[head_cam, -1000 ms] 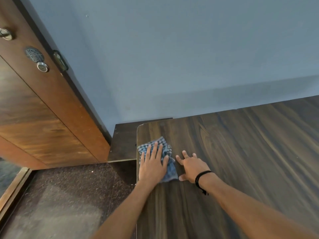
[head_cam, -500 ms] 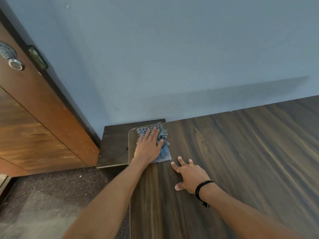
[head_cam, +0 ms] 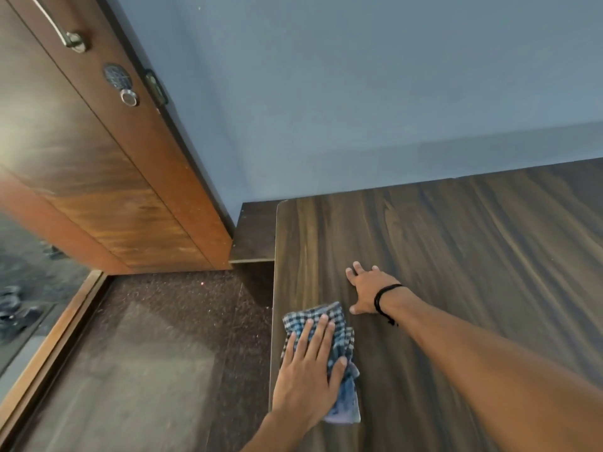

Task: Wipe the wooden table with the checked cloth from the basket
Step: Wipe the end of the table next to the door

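Now, from the head view, the left hand [head_cam: 306,376] presses flat, fingers straight and slightly spread, on the checked cloth [head_cam: 326,316] at the near left edge of the wooden table [head_cam: 456,256]. The right hand [head_cam: 370,293] rests flat just beyond, fingers loosely apart, bracing. Even palm pressure and overlapping strokes toward the right would likely serve best.
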Motion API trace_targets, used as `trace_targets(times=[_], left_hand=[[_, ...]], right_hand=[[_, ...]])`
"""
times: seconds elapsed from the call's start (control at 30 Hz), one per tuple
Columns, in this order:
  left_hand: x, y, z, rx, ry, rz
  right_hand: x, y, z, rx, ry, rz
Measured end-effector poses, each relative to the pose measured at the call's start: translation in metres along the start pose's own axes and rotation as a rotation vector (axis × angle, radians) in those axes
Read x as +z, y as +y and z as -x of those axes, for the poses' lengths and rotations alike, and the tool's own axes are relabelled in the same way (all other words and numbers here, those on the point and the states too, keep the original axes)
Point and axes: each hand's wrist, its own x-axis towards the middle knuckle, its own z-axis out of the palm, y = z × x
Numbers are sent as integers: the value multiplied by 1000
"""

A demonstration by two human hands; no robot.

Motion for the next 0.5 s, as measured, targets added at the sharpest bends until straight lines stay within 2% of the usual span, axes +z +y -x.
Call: trace_targets(times=[0.1,0.33,0.5], left_hand=[[5,10,39,-41,-44,13],[-4,8,7,-96,-7,-34],[19,26,102,-5,-16,-13]], right_hand=[[15,-2,14,-18,-14,37],[27,-6,37,-18,77,52],[27,-8,37,-5,88,59]])
